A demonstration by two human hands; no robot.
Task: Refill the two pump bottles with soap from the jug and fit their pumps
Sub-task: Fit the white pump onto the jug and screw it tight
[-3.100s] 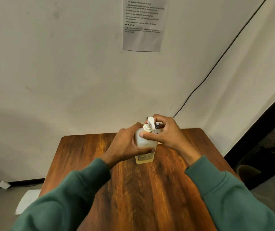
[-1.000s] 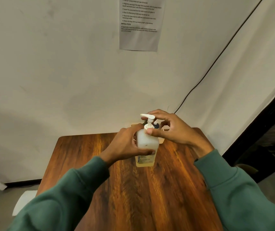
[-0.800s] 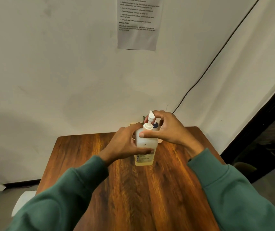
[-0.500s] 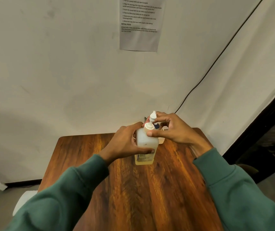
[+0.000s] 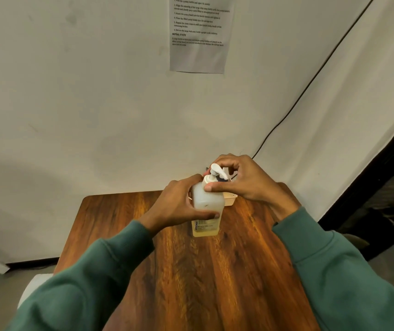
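A translucent pump bottle (image 5: 206, 206) with yellowish soap in its lower part stands upright on the wooden table (image 5: 191, 271). My left hand (image 5: 179, 204) is wrapped around its body from the left. My right hand (image 5: 243, 180) pinches the collar of the white pump (image 5: 216, 172) sitting on the bottle's neck, thumb in front, fingers behind. The pump's nozzle points to the right. The jug and a second bottle are hidden behind my hands.
A small beige tray (image 5: 229, 199) sits at the table's far edge behind the bottle, against the wall. A printed sheet (image 5: 200, 34) hangs on the wall. A black cable (image 5: 298, 96) runs down the wall toward the table. A white object (image 5: 33, 287) lies on the floor at left.
The pump head has turned on the neck under my right hand, its nozzle swinging from pointing away to pointing right. The bottle and my left hand stay in place.
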